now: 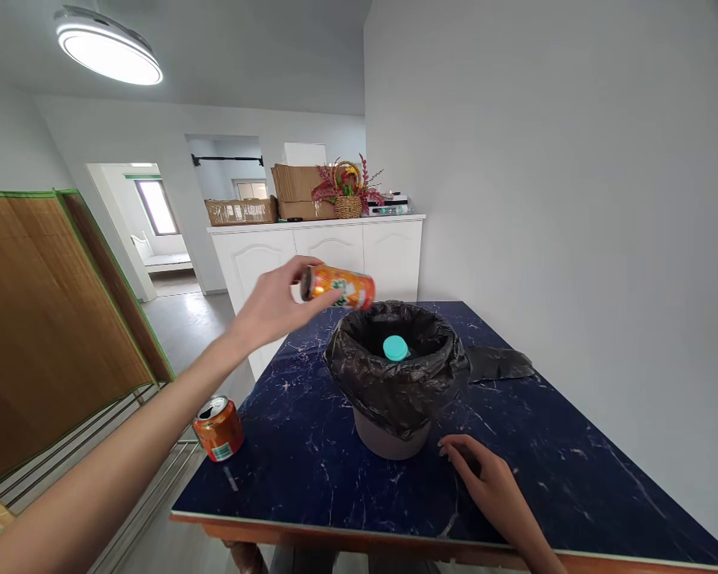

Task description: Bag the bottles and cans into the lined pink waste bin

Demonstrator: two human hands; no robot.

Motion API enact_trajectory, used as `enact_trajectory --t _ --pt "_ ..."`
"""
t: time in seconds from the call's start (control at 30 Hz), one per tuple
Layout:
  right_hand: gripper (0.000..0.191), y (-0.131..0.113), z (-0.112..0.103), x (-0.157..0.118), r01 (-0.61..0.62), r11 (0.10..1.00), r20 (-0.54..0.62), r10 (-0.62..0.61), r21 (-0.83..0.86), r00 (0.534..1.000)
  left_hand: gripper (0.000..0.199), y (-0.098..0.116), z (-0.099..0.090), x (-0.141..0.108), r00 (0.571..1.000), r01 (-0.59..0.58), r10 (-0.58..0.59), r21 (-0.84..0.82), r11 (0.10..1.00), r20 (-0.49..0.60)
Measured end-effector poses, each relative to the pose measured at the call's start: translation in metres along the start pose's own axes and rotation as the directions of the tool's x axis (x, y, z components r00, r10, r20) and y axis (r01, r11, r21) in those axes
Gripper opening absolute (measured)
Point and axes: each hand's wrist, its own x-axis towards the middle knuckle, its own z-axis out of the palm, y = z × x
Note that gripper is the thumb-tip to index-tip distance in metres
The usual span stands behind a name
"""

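My left hand is closed around an orange soda can, which lies nearly sideways in the air near the back left rim of a small trash bin. A black garbage bag lines the bin and folds over its rim. Inside the bag, a turquoise bottle cap shows; what is below it is mostly hidden. My right hand rests on the table just right of the bin, loosely curled with a gap between thumb and fingers, holding nothing. A second orange soda can, opened, stands upright at the table's left edge.
The blue marble-patterned table ends close to the wall on the right. A black plastic piece lies flat beside the bin. Behind stands a white cabinet bearing cardboard boxes and a flower basket. A metal rack is at left.
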Motion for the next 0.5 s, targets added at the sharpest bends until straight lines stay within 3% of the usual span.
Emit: enact_trajectory --t 0.13,0.27,0.37,0.5 --pt "0.049 -0.002 0.0 0.0 0.012 1.0 -0.003 -0.012 -0.019 1.0 0.065 0.024 0.038 0.008 0.966 -0.167 0.139 0.114 0.979 0.218" --pt "0.048 -0.004 0.0 0.0 0.015 0.999 0.004 -0.015 -0.037 1.0 0.071 0.02 0.06 0.008 0.938 -0.162 0.128 0.082 0.983 0.322" --pt "0.048 -0.004 0.0 0.0 0.005 0.999 0.018 -0.004 -0.039 1.0 0.069 0.007 0.05 -0.004 0.966 -0.097 0.078 0.065 0.993 0.245" --pt "0.049 -0.004 -0.002 -0.002 -0.014 0.999 0.041 0.016 -0.041 0.999 0.07 -0.028 0.018 -0.038 0.982 -0.034 0.01 0.122 0.992 0.19"
